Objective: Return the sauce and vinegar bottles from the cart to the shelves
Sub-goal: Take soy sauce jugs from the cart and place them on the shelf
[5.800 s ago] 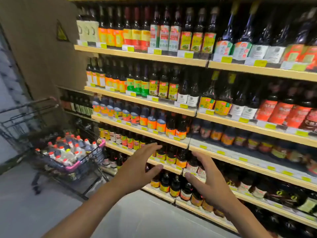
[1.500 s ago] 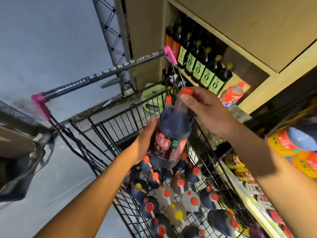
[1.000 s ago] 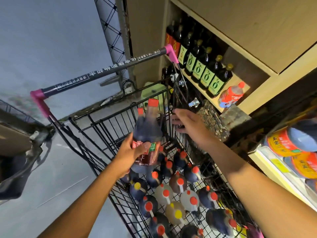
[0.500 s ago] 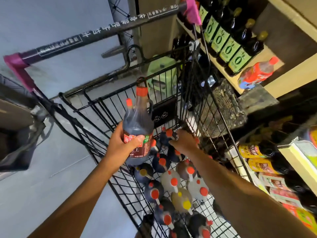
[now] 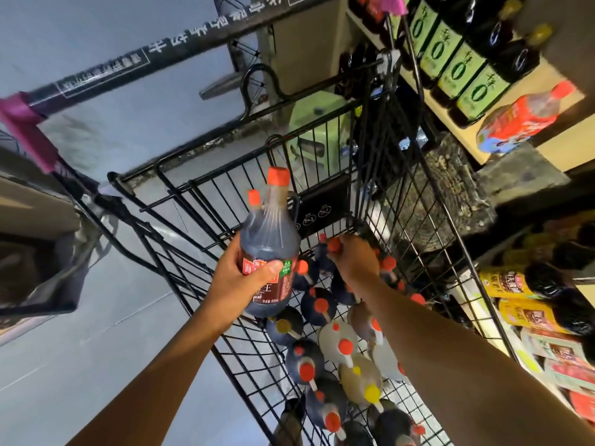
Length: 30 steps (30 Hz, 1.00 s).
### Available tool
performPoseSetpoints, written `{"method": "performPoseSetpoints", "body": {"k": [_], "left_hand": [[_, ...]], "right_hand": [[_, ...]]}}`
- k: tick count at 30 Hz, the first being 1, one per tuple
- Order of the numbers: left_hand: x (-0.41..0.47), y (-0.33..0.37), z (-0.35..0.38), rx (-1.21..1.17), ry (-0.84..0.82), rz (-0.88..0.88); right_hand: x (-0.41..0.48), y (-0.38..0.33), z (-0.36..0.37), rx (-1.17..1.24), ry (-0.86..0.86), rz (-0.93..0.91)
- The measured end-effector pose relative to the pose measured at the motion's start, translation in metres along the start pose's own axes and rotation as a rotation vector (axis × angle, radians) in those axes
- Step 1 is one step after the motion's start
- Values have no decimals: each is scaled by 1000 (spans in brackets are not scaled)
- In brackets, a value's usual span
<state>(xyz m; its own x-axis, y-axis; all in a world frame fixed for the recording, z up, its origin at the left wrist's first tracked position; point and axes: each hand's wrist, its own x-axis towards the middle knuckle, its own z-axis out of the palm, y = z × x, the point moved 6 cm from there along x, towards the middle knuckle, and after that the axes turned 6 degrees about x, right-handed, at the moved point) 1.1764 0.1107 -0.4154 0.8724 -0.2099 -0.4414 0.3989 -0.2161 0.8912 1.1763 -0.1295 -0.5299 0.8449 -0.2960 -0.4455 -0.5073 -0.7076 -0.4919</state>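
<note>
Dark glossy plastic sauce bottle [image 5: 269,239], twin orange caps and red label, gripped in left hand [image 5: 244,284] over the black wire cart's [image 5: 309,122] left side. Right hand [image 5: 357,259] fingers curl round another orange-capped bottle [image 5: 334,244] inside.

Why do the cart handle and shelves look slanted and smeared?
Head view: the wide-angle lens slants the black cart handle and tan wooden shelf; yellow-labelled bottles at right are blurred; the dark orange-capped sauce bottle in the left hand is sharp.
</note>
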Motion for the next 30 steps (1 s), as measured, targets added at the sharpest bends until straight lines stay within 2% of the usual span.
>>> {"method": "performPoseSetpoints", "body": {"k": [7,18,22,30], "left_hand": [[-5,1,3,-9,-15,-9],[-25,28,14,-71,-64,-17],[-39,50,23,-104,-95,-23],[-66,92,49,-173,-172,-54]], "right_hand": [[-4,5,-22,252,26,-129],[-56,-38,-162,696,148,-392],[-83,-57,-219,992,203,-378],[-134,-77,-273,1236,198,-313]]}}
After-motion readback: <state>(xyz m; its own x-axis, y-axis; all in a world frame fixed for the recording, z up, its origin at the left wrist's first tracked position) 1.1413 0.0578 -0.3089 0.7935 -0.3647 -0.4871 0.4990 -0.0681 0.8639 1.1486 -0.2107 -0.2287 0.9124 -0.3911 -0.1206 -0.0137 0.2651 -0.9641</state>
